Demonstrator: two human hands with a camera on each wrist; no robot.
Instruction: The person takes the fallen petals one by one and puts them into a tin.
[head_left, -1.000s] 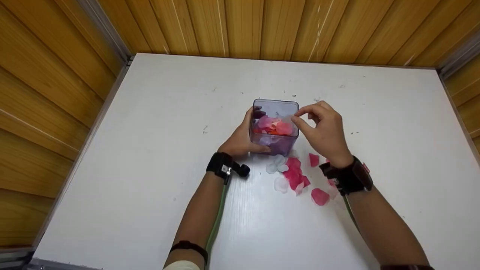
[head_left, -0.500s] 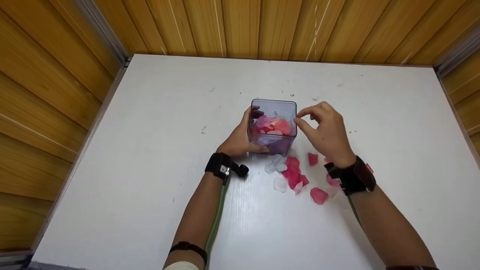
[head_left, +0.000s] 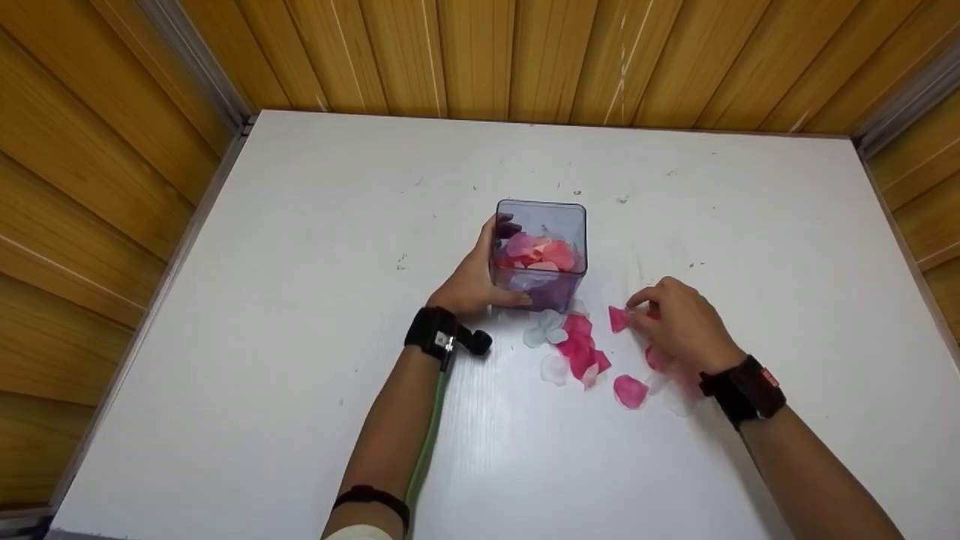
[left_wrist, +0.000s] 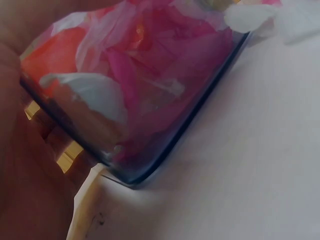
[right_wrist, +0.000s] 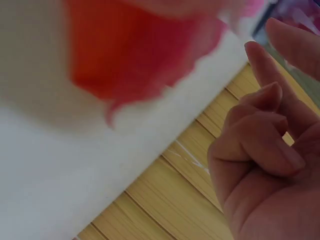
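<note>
A clear, bluish square plastic box (head_left: 541, 289) holds pink, orange and white artificial petals (head_left: 536, 251). My left hand (head_left: 469, 281) grips it from the left, thumb along the near side and fingers behind. The box is tilted slightly toward me. To the right of it, my right hand (head_left: 686, 322) is low over the table, its thumb and index fingertips at a pink petal (head_left: 618, 319). In the right wrist view a gap shows between thumb and index finger, and the other fingers are bent. A blurred red petal (right_wrist: 135, 55) fills the upper part there.
Loose dark-pink petals (head_left: 576, 345) lie in front of the box on the white table (head_left: 300, 337). Beside them are a pale flower-shaped piece (head_left: 546, 328), a white petal (head_left: 555, 369) and a single pink petal (head_left: 631, 391). Wood-patterned panels (head_left: 480, 60) stand behind the table.
My right hand has moved from the box's right rim down and toward me, to the pink petal on the table. The left hand still holds the box in place.
</note>
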